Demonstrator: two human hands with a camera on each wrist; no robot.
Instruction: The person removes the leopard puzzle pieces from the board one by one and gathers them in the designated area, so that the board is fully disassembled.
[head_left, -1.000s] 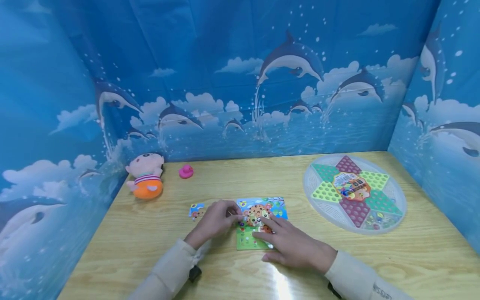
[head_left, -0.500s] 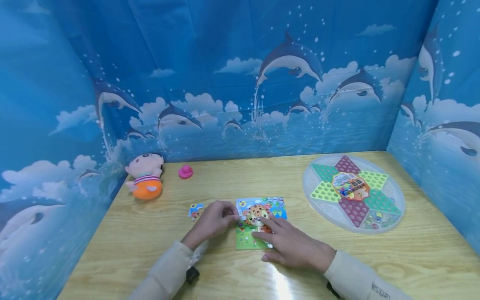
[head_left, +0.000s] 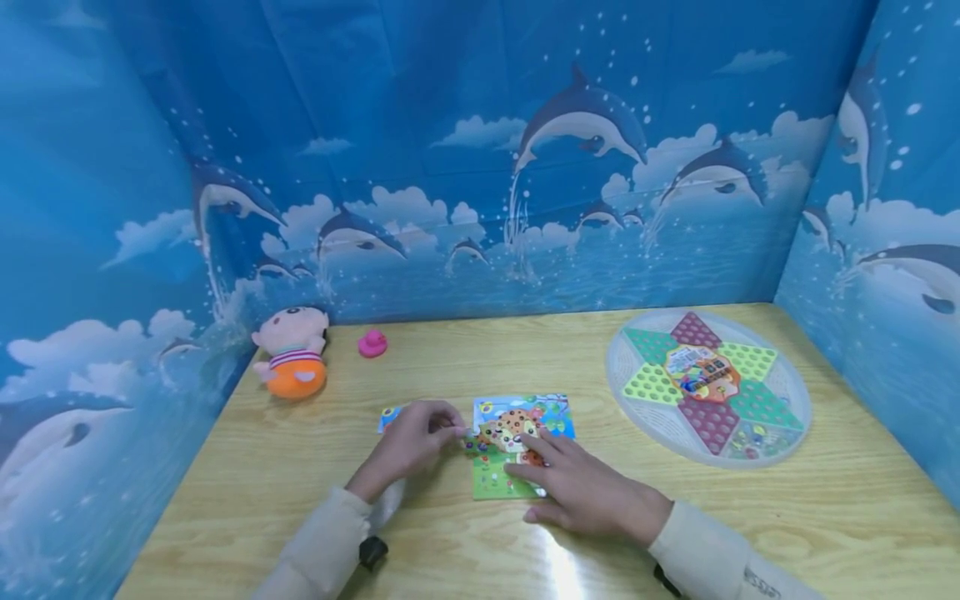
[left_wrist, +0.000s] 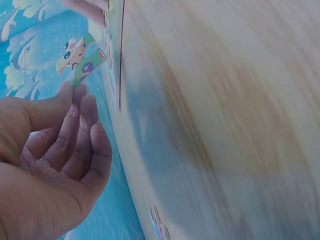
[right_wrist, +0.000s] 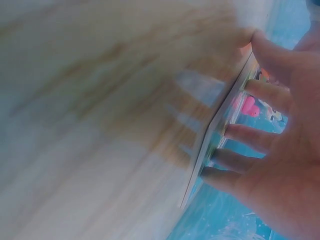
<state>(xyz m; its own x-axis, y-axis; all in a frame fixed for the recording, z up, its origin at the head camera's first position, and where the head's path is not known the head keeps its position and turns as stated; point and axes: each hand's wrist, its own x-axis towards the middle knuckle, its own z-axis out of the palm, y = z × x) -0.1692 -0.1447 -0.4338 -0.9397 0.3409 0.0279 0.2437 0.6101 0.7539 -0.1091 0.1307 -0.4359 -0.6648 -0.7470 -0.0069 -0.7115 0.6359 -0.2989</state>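
Note:
A leopard jigsaw puzzle [head_left: 495,479] lies flat on the wooden table in the head view, with blue sky at its top and green grass below. My left hand [head_left: 408,442] is at its left edge and pinches a puzzle piece [left_wrist: 85,60] between thumb and forefinger. That piece, green with part of the animal's face, is raised off the board in the left wrist view. Over the right side of the puzzle my right hand [head_left: 588,487] rests with spread, straight fingers, their tips on the board in the right wrist view. Another loose puzzle piece [head_left: 388,417] is partly hidden behind my left hand.
A plush toy [head_left: 294,354] in orange shorts and a pink rubber duck [head_left: 372,343] sit at the back left. On the right lies a round Chinese checkers board [head_left: 708,387]. Dolphin-printed blue sheets [head_left: 450,100] line the back and sides of the table [head_left: 480,350].
My left hand has drawn back to the left from the puzzle with the piece in its fingertips, covering more of the loose piece. The right hand has stayed in place.

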